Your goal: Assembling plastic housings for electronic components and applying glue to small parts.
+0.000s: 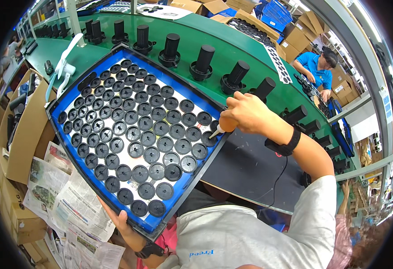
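A blue tray (205,101) with a black outer rim is tilted in front of me, holding many round black caps (147,138) in rows on white paper. My left hand (124,226) grips its near left corner, thumb up by the rim and the other fingers partly hidden beneath. Over the tray's right edge, my right hand (246,114) is closed around a squeeze bottle (227,123) with an orange-brown body. The bottle's pale pointed nozzle is angled down, its tip at a cap (209,138) near the right side. A black strap with a cord circles my right wrist.
Black cylindrical parts (204,60) with flanged bases stand along the green bench (187,27). A small white fan (66,67) is at the left, above an open carton (26,130) and newspapers (80,201). A dark mat (250,168) lies right of the tray. A co-worker (316,71) in blue sits across.
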`<action>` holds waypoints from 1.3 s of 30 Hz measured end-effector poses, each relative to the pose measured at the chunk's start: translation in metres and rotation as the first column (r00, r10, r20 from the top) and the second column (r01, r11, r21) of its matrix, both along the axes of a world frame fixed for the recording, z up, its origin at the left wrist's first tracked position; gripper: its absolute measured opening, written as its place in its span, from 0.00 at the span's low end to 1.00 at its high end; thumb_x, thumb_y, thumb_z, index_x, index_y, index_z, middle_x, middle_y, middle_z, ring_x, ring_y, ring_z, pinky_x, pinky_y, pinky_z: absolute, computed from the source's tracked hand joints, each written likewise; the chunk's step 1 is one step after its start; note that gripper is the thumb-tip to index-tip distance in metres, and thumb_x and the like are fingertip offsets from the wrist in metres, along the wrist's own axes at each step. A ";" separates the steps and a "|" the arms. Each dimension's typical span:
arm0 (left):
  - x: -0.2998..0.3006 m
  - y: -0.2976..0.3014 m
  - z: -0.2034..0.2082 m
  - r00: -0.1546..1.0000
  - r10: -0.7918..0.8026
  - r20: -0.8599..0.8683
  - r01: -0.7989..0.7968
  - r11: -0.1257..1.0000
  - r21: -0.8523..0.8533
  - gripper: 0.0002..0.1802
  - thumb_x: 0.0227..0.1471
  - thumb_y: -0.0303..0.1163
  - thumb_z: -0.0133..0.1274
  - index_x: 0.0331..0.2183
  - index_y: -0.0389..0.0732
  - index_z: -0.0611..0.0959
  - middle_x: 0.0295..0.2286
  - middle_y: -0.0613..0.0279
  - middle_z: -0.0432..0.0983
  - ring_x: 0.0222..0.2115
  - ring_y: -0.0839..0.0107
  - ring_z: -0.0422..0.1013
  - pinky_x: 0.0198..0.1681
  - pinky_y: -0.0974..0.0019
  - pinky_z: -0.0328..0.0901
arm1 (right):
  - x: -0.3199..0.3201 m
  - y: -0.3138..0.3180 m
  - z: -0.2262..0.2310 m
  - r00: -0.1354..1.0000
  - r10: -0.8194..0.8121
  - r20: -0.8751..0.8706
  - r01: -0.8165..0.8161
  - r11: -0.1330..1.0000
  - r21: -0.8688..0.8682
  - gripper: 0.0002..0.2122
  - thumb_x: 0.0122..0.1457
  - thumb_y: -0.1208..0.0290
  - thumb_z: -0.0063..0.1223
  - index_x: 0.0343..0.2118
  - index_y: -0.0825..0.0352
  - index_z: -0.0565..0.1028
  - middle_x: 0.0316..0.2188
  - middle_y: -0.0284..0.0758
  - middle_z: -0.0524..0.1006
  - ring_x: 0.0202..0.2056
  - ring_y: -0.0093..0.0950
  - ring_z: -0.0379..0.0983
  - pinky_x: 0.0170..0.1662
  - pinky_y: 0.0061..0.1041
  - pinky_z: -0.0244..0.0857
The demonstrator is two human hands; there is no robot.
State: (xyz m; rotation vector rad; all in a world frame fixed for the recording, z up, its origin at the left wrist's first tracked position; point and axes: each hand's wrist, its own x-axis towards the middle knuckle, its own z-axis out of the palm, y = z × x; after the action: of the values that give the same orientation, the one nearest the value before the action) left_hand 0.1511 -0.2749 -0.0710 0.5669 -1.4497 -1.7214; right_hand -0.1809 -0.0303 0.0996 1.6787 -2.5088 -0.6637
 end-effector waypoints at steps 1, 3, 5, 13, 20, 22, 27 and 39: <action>-0.001 0.000 0.002 1.000 -0.002 -0.005 0.002 1.000 0.000 0.59 0.37 0.51 0.55 0.62 0.31 0.47 0.58 0.45 0.49 0.59 0.55 0.50 0.61 0.54 0.45 | 0.000 -0.001 0.002 1.000 -0.003 -0.008 0.003 1.000 0.008 0.19 0.36 0.70 0.65 0.37 0.48 0.79 0.33 0.28 0.71 0.40 0.29 0.69 0.40 0.26 0.68; 0.000 -0.001 -0.002 1.000 -0.001 -0.004 0.001 1.000 -0.003 0.59 0.37 0.51 0.55 0.62 0.31 0.47 0.58 0.45 0.49 0.59 0.56 0.51 0.61 0.55 0.45 | 0.000 -0.001 0.003 1.000 -0.006 -0.015 0.007 1.000 0.018 0.19 0.36 0.70 0.65 0.37 0.48 0.79 0.33 0.28 0.71 0.40 0.29 0.69 0.40 0.26 0.68; 0.003 -0.005 -0.009 1.000 0.000 -0.003 0.000 1.000 -0.008 0.59 0.37 0.51 0.55 0.62 0.31 0.47 0.58 0.45 0.49 0.58 0.56 0.51 0.61 0.55 0.46 | -0.001 0.000 0.004 1.000 0.000 -0.016 0.000 1.000 0.015 0.19 0.36 0.69 0.66 0.37 0.48 0.80 0.33 0.28 0.71 0.40 0.29 0.69 0.41 0.26 0.68; 0.008 -0.009 -0.018 0.999 -0.041 -0.022 0.040 0.999 -0.035 0.58 0.41 0.51 0.55 0.62 0.31 0.45 0.58 0.46 0.49 0.57 0.58 0.53 0.59 0.57 0.50 | -0.002 -0.004 0.002 1.000 -0.025 0.005 0.025 0.999 0.034 0.22 0.34 0.71 0.65 0.38 0.49 0.79 0.33 0.28 0.71 0.40 0.30 0.69 0.41 0.28 0.68; 0.014 -0.002 0.014 0.999 -0.034 0.037 0.032 0.998 0.056 0.50 0.41 0.36 0.56 0.62 0.33 0.51 0.59 0.50 0.49 0.60 0.60 0.50 0.61 0.58 0.45 | -0.013 0.015 0.054 0.869 -0.023 0.495 0.244 0.889 -0.388 0.23 0.33 0.72 0.62 0.40 0.56 0.79 0.36 0.36 0.74 0.41 0.37 0.71 0.45 0.35 0.68; 0.009 -0.002 0.040 0.935 0.269 0.231 -0.201 0.939 -0.279 0.51 0.37 0.27 0.58 0.62 0.36 0.53 0.59 0.52 0.52 0.59 0.57 0.50 0.60 0.56 0.47 | -0.015 0.024 0.066 0.846 0.044 0.531 0.255 0.841 -0.476 0.25 0.32 0.71 0.63 0.41 0.57 0.79 0.37 0.37 0.75 0.40 0.37 0.72 0.45 0.33 0.68; -0.046 0.004 0.110 0.799 -0.095 0.594 0.591 0.311 -0.745 0.36 0.35 0.26 0.61 0.51 0.35 0.70 0.52 0.49 0.62 0.53 0.52 0.59 0.54 0.54 0.56 | 0.007 0.008 0.038 0.941 0.031 0.337 0.077 0.950 -0.303 0.24 0.33 0.74 0.62 0.40 0.51 0.79 0.36 0.34 0.74 0.40 0.36 0.69 0.43 0.34 0.67; -0.121 0.045 0.047 0.645 -0.158 0.748 0.749 -0.066 -0.660 0.30 0.33 0.19 0.56 0.45 0.28 0.73 0.37 0.51 0.67 0.42 0.58 0.65 0.41 0.61 0.67 | 0.012 -0.015 -0.002 0.988 0.093 0.126 -0.089 0.995 -0.041 0.21 0.34 0.67 0.66 0.38 0.49 0.78 0.33 0.29 0.72 0.40 0.31 0.70 0.44 0.29 0.65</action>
State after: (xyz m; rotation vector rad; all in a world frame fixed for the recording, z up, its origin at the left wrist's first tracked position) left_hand 0.0296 -0.2299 -0.0239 -0.4810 -3.0079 -0.4950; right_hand -0.1693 -0.0449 0.0980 1.8669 -2.4916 -0.5160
